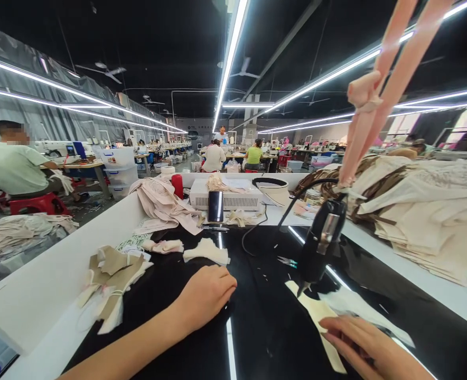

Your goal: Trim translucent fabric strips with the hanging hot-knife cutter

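One big cloth pile (431,206) is sitting right, finished or not, I can't tell. One dark tool (323,237) is hanging above the black tabletop (265,327). Left hand (209,295) is resting curled, contents hidden; right hand (360,338) is touching one cream strip (315,309) below the tool, grip unclear, seemingly midway through. One pair of snips (288,262) is lying nearby.

Cream fabric strip (315,310), unfolded.
Long, narrow piece with curved edges; the far end lies at the tip of the hanging black tool (321,240), the length extending from there toward the wearer.
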Motion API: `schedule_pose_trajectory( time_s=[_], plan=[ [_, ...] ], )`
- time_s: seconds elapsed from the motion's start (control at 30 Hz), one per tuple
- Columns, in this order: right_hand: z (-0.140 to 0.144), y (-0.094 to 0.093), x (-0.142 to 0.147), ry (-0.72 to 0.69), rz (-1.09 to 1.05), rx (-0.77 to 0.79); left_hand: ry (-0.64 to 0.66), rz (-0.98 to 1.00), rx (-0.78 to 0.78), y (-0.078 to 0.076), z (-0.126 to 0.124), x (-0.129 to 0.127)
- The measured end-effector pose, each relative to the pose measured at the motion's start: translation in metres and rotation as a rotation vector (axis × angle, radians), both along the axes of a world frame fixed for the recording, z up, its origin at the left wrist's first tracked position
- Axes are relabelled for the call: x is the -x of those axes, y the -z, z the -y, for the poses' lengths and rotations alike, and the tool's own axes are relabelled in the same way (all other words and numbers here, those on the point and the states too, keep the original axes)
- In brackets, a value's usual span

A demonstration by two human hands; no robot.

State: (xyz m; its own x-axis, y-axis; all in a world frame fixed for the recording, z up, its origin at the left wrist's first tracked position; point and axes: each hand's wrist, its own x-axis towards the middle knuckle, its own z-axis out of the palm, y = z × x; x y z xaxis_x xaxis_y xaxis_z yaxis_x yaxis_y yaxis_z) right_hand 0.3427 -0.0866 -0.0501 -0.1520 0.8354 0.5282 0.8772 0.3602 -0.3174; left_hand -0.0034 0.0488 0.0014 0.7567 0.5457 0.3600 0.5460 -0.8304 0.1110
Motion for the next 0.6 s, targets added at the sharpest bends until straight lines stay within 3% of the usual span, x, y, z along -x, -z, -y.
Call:
schedule_pose_trajectory(
  time_s=[0.1,0.23,0.43,0.6],
  plan=[
    [0.013,-0.002,-0.01,0.105,-0.058,0.121,0.085,-0.025,0.027,0.007,0.023,-0.021],
    [0.023,-0.015,0.005,0.127,-0.095,0.225,0.189,-0.083,0.048,0.016,0.049,-0.048],
    [0.023,-0.012,0.019,0.094,-0.015,0.187,0.265,-0.085,0.086,0.023,0.067,-0.08],
    [0.021,-0.009,0.026,0.091,0.026,0.141,0.261,-0.113,0.098,0.019,0.072,-0.092]
  ],
)
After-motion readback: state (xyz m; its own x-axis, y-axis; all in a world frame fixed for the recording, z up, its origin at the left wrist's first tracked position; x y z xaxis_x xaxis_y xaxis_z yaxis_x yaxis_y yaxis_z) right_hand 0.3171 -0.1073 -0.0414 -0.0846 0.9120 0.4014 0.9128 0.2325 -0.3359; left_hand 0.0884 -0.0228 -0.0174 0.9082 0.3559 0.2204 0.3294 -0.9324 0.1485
